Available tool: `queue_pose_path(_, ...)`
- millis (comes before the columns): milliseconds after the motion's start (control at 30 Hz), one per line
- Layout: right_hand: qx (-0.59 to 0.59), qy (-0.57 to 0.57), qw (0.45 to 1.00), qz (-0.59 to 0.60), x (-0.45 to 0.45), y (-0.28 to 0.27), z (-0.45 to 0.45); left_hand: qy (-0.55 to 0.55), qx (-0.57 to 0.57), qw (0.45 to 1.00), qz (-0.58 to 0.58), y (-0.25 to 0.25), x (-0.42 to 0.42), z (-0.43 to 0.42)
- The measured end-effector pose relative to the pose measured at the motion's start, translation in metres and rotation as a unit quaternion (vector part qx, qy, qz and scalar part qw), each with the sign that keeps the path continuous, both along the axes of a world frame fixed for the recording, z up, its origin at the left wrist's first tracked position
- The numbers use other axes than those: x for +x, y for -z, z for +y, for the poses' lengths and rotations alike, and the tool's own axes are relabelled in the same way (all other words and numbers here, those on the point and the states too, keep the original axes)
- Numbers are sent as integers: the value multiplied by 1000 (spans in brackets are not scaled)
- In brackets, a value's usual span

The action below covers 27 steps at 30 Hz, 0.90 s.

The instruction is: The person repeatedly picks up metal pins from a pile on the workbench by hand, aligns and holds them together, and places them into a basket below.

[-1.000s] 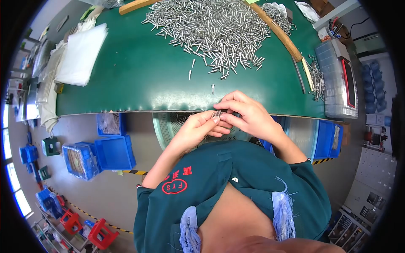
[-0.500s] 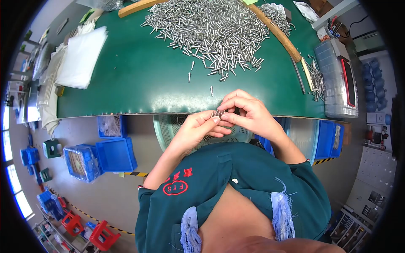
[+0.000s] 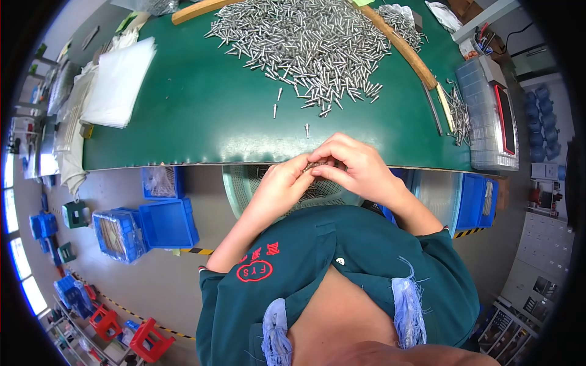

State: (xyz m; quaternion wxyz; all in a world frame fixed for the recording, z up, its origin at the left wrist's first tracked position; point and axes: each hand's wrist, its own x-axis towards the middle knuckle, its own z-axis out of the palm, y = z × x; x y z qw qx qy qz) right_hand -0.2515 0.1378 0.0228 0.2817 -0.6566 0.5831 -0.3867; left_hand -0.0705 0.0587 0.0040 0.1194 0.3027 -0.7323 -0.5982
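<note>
My left hand (image 3: 284,181) and my right hand (image 3: 349,163) meet at the front edge of the green table (image 3: 201,131). Both are closed, with small metal pins (image 3: 315,165) pinched between their fingertips; the fingers hide most of them. Just beyond my hands a single pin (image 3: 307,130) lies on the table, and two more are farther back to the left. A big heap of silvery metal pins (image 3: 311,49) covers the back middle. Beneath my hands, a pale green perforated basket (image 3: 235,189) holds more metal pieces, partly hidden by my arms.
Wooden strips (image 3: 403,49) border the heap. White sheets (image 3: 119,85) lie on the left. To the right are thin metal rods (image 3: 458,116) and a clear plastic organizer case (image 3: 485,116). Blue crates (image 3: 169,224) stand on the floor at left, another blue crate (image 3: 473,201) at right.
My hands have drawn closer together, and my left fingers have curled in. The row of pins between them is now more covered. The pins on the table have not moved.
</note>
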Motion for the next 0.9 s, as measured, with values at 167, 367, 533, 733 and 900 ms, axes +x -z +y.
queue_pose_path(167, 0, 4, 1000, -6, 1, -1, -1, 12, -34, 998, -45, -9, 0, -3)
queue_pose_path(367, -6, 0, 999, -40, -1, 0, -2, 20, 9, 1000, -7, -10, 1, -3)
queue_pose_path(533, 202, 38, 791, -576, -23, 10, -7, -10, 127, 986, 106, -7, 10, -12)
queue_pose_path(733, 270, 1, 632, -726, -29, 19, -6, -64, 95, 989, 92, -15, 20, -28)
queue_pose_path(900, 254, -103, 877, -395, -18, 8, -2, -147, -67, 987, 21, -7, 25, -41)
